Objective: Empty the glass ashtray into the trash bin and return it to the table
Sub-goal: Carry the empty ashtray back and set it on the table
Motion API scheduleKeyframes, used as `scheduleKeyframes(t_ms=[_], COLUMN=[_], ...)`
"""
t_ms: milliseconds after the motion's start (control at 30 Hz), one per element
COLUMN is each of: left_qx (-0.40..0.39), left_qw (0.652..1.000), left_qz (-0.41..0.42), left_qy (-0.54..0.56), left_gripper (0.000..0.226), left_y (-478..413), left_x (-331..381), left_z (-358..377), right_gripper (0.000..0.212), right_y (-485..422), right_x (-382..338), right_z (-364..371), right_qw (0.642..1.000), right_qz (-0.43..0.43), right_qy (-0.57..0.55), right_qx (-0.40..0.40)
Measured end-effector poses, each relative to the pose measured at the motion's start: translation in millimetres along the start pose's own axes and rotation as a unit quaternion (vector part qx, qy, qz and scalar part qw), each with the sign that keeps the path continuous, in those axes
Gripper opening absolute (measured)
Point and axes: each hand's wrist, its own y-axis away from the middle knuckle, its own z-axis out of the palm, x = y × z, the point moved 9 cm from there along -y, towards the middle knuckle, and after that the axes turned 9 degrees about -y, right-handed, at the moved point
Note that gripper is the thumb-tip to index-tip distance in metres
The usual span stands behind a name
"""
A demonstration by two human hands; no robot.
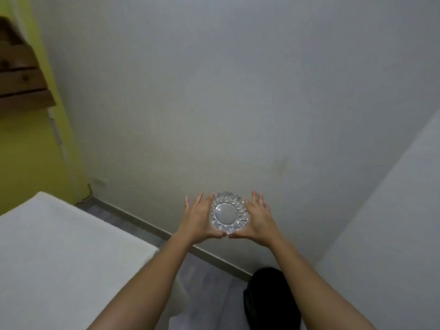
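Note:
A round cut-glass ashtray (pixel 229 212) is held in the air in front of a white wall, its hollow facing me and looking empty. My left hand (pixel 198 216) cups its left side and my right hand (pixel 258 216) cups its right side, thumbs meeting under it. A black bin (pixel 266 298) stands on the floor below my right forearm, partly hidden by it. The white table (pixel 59 258) lies at the lower left, apart from the ashtray.
A white wall fills the view ahead, with a grey skirting strip (pixel 142 225) along the floor. A yellow-green wall with wooden shelves (pixel 21 75) stands at the far left. A white surface (pixel 392 234) rises at the right.

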Motion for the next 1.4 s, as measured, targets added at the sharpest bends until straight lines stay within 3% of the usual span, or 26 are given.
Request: scheduleKeyframes(t_ms=[233,400,867,1133,1400], left_qx=[0.005,0.021,0.041,0.015,-0.015], left_qw=[0.988,0.959,0.853,0.82,0.817], left_qz=[-0.146,-0.272,-0.507,-0.562,-0.574], left_qy=[-0.057,-0.082,-0.119,-0.109,-0.054], left_gripper=[0.12,0.118,0.12,0.119,0.12], left_y=[107.1,203.0,526.7,653.6,694.9], left_x=[-107.0,-179.8,-311.7,-354.8,-379.1], left_z=[-62.1,-107.0,-211.0,-215.9,-182.9], right_gripper=[0.123,0.125,0.121,0.122,0.12], right_y=[-5.3,11.0,184.3,268.8,294.2], right_x=[-134.9,-249.0,-524.9,-594.7,-597.3], right_z=[77.2,138.4,309.9,392.7,441.6], right_qw=[0.987,0.961,0.861,0.834,0.832], right_qz=[-0.135,-0.236,-0.417,-0.419,-0.395], right_qy=[-0.025,-0.034,-0.05,-0.057,-0.03], right_qx=[-0.083,-0.137,-0.288,-0.353,-0.388])
